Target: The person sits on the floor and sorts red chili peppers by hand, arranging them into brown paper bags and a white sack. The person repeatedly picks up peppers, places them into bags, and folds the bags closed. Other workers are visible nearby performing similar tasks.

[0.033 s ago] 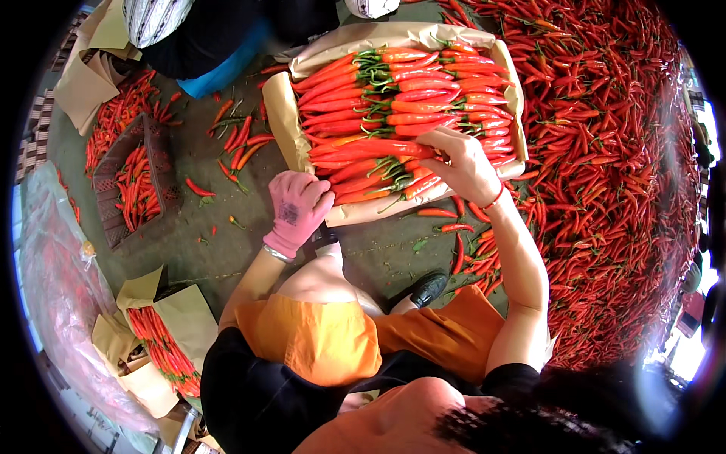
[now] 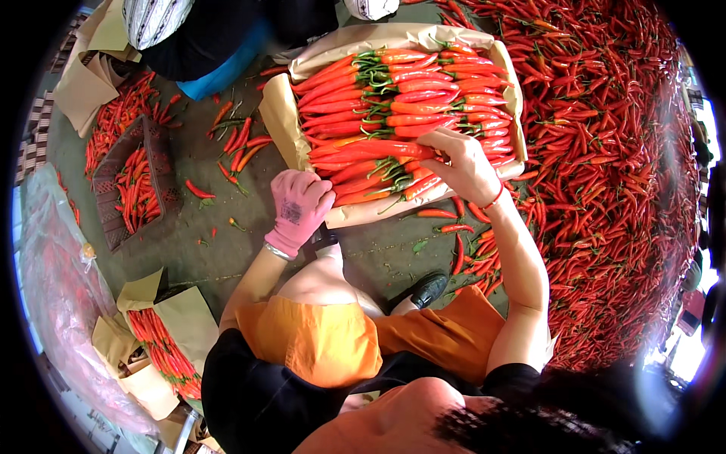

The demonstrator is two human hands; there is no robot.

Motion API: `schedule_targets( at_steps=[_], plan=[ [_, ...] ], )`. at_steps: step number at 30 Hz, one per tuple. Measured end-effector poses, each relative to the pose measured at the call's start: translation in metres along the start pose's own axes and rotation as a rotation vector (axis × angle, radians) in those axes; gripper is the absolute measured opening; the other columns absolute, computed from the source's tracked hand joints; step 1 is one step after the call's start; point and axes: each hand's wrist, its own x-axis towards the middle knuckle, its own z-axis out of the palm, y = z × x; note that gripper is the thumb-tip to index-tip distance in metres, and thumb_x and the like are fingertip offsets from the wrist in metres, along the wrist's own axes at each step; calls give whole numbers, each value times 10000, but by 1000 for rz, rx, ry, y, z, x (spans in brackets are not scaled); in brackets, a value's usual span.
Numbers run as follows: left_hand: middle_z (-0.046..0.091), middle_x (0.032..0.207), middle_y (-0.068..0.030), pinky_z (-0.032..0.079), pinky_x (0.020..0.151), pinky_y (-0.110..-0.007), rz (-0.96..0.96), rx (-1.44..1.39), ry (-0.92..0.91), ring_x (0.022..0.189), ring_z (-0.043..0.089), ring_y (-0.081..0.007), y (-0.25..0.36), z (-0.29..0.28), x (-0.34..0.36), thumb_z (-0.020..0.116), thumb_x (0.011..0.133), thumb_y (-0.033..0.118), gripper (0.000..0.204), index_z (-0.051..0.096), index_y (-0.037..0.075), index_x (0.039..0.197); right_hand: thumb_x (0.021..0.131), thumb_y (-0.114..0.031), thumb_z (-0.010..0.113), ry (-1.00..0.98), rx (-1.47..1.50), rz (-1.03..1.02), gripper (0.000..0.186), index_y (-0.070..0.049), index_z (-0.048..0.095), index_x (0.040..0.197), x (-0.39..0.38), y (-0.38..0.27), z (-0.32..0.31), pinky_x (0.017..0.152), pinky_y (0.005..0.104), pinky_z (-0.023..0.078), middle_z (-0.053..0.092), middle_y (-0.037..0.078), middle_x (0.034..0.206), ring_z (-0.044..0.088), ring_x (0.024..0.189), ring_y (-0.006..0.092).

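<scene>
A paper-lined box (image 2: 508, 64) is packed with rows of long red chili peppers (image 2: 423, 97), their green stems meeting in bands. Bare, with a red cord at the wrist, my right hand (image 2: 465, 168) is over the box's near right part. Its thumb and fingers pinch the end of a red chili pepper (image 2: 378, 149) lying across the top of the near rows. My left hand (image 2: 299, 210), in a pink glove, is closed at the box's near left corner. Its fingertips are curled out of sight, so what they hold cannot be made out.
A large heap of loose chili peppers (image 2: 605, 174) spreads along the right. On the left stand a dark plastic crate (image 2: 113, 219) with peppers and another paper-lined box (image 2: 185, 321). Loose peppers (image 2: 242, 144) litter the floor. Another person (image 2: 227, 45) is close beyond the box.
</scene>
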Motion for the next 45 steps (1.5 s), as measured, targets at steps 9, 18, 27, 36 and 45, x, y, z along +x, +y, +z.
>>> schedule_targets(
  at_steps=[9, 18, 27, 36, 45],
  plan=[
    [598, 887, -21, 410, 851, -422, -143, -111, 111, 872, 547, -274, -6, -24, -3, 728, 718, 108, 165, 648, 115, 862, 778, -29, 660, 100, 14, 398, 436, -66, 602, 1209, -20, 3, -43, 629, 311, 477, 601, 96, 779, 576, 647, 181],
    [616, 913, -32, 402, 875, -419, -141, -129, 118, 883, 556, -268, -7, -19, 9, 709, 767, 101, 161, 656, 101, 919, 869, -125, 675, 311, 261, 368, 198, 7, 693, 1015, 30, 8, -40, 565, 256, 455, 639, 44, 686, 554, 588, 76],
    [623, 884, -41, 414, 858, -410, -170, -119, 140, 837, 559, -265, -14, -21, 14, 711, 767, 67, 159, 652, 78, 914, 793, -206, 655, 173, -386, 202, 188, -53, 752, 841, 147, 58, -12, 744, 411, 537, 686, 178, 767, 678, 744, 339],
    [635, 862, -57, 432, 817, -404, -212, -212, 226, 822, 574, -269, -30, -19, 4, 692, 769, 51, 159, 655, 75, 921, 720, -144, 680, -47, -353, 61, 160, -115, 755, 858, 161, 133, -9, 803, 426, 541, 704, 164, 901, 680, 847, 334],
    [573, 1187, -105, 378, 1003, -531, -217, 65, -154, 1097, 527, -339, -109, 22, -108, 720, 703, 107, 328, 640, 113, 1021, 830, -64, 663, 135, -183, 234, 274, -3, 661, 1097, 5, 88, -56, 756, 321, 501, 654, 135, 899, 652, 838, 210]
  ],
)
